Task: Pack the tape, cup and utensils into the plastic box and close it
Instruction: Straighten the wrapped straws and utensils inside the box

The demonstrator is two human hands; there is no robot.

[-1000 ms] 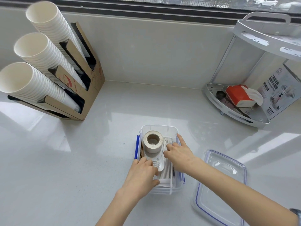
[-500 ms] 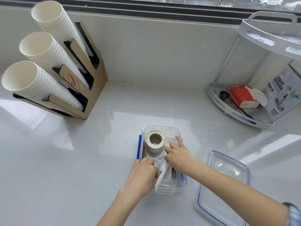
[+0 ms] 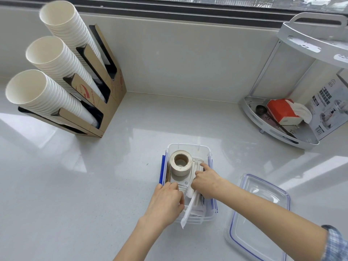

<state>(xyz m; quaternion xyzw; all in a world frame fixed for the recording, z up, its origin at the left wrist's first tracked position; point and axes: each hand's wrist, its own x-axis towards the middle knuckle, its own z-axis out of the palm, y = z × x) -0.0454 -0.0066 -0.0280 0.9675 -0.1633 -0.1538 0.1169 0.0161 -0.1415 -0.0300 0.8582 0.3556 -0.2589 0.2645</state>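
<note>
A clear plastic box (image 3: pixel 188 146) with blue side clips stands open on the white counter. A beige tape roll (image 3: pixel 180 162) lies in its far half on top of wrapped utensils. A white wrapped utensil packet (image 3: pixel 190 208) sticks up and out over the near rim. My left hand (image 3: pixel 165 202) rests on the box's near-left corner, fingers curled over the contents. My right hand (image 3: pixel 206 182) presses down on the utensils at the right, index finger stretched beside the tape. The clear lid (image 3: pixel 259 215) with blue trim lies flat to the right. No loose cup shows in the box.
A cardboard dispenser (image 3: pixel 111 102) with three stacks of white paper cups (image 3: pixel 49 57) stands at the back left. At the back right, a white corner rack (image 3: pixel 282 134) holds a red tissue pack (image 3: pixel 280 110), a spoon and a printed box.
The white utensil packet has tipped up at the near end and now pokes over the box rim. Both hands stayed on the box contents, shifting slightly.
</note>
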